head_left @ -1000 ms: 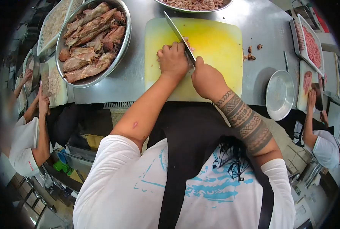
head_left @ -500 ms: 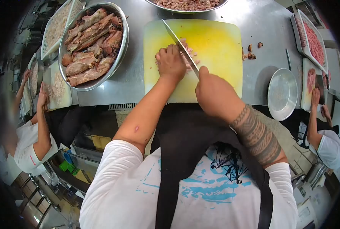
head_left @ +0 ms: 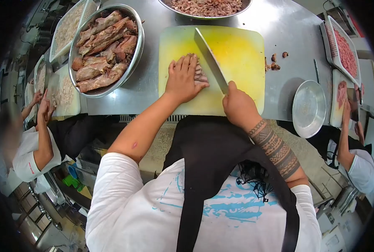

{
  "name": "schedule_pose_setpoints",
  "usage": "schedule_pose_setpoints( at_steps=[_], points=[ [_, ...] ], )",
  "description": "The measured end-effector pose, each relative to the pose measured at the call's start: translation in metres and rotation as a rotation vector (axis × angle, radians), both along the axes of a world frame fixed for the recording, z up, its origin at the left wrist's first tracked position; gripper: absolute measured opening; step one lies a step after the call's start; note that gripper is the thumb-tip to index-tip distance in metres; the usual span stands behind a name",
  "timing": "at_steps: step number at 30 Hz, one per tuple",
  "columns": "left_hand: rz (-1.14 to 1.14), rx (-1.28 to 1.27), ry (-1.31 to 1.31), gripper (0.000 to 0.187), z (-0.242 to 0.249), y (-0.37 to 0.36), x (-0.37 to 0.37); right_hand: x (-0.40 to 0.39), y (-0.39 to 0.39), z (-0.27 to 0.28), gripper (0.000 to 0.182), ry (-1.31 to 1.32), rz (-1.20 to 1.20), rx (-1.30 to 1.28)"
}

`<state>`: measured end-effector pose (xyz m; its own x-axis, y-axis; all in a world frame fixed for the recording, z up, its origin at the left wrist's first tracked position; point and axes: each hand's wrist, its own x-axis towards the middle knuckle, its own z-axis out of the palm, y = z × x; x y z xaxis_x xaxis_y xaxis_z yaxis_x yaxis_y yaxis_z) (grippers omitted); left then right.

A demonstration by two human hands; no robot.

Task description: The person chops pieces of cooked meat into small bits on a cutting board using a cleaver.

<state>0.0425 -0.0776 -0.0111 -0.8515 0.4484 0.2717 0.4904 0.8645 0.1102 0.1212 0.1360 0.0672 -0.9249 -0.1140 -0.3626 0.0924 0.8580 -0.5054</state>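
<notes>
My left hand (head_left: 183, 80) lies flat over cut meat (head_left: 200, 73) on the yellow-white cutting board (head_left: 241, 59), its fingers extended forward and thumb out to the right. Strips of the meat show between that hand and the knife. My right hand (head_left: 239, 105) is closed round the handle of a knife (head_left: 211, 59), whose broad blade slants up and left over the board, just right of the meat and apart from it.
A steel bowl of large meat pieces (head_left: 105, 54) stands left, and a bowl of chopped meat (head_left: 208, 7) behind the board. Right are meat scraps (head_left: 274, 63), an empty-looking metal bowl (head_left: 309, 108) and a basket of pink meat (head_left: 342, 52). Co-workers (head_left: 38, 147) (head_left: 359, 161) stand on both sides.
My left hand has gone from curled to flat and shifted slightly left and down. The knife has moved right, away from the meat, with my right hand lower. Small pieces are no longer scattered beside the blade.
</notes>
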Motion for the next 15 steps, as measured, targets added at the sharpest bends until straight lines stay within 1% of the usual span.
schedule_pose_setpoints(
  at_steps=[2, 3, 5, 6, 8, 9, 11, 12, 14, 15],
  points=[
    [-0.081, 0.034, -0.087, 0.090, -0.009, -0.002, -0.013, -0.003, 0.006, 0.000, 0.022, 0.020, -0.038, 0.031],
    [-0.079, 0.034, -0.086, 0.090, -0.012, 0.000, -0.019, -0.004, 0.007, 0.001, 0.022, 0.021, -0.036, 0.031],
    [0.014, -0.024, -0.092, 0.093, -0.017, 0.015, -0.035, -0.010, 0.010, 0.002, 0.021, 0.044, -0.048, 0.041],
    [0.017, -0.022, -0.092, 0.093, -0.018, 0.022, -0.040, -0.012, 0.012, 0.000, 0.021, 0.044, -0.045, 0.042],
    [0.121, 0.003, -0.106, 0.090, -0.017, 0.035, -0.048, -0.015, 0.016, -0.004, 0.021, 0.076, -0.061, 0.056],
    [0.128, 0.005, -0.107, 0.090, -0.017, 0.036, -0.046, -0.016, 0.015, -0.002, 0.021, 0.076, -0.054, 0.057],
    [0.121, 0.099, -0.046, 0.081, -0.016, 0.035, -0.043, -0.020, 0.013, 0.005, 0.021, 0.053, -0.002, 0.076],
    [0.122, 0.099, -0.047, 0.081, -0.016, 0.034, -0.045, -0.021, 0.012, 0.004, 0.021, 0.053, -0.001, 0.076],
    [0.133, 0.416, -0.166, 0.064, -0.017, 0.029, -0.051, -0.023, 0.008, 0.004, 0.021, 0.043, 0.048, 0.047],
    [0.135, 0.416, -0.167, 0.064, -0.009, 0.028, -0.054, -0.025, 0.005, 0.004, 0.021, 0.041, 0.050, 0.048]
  ],
)
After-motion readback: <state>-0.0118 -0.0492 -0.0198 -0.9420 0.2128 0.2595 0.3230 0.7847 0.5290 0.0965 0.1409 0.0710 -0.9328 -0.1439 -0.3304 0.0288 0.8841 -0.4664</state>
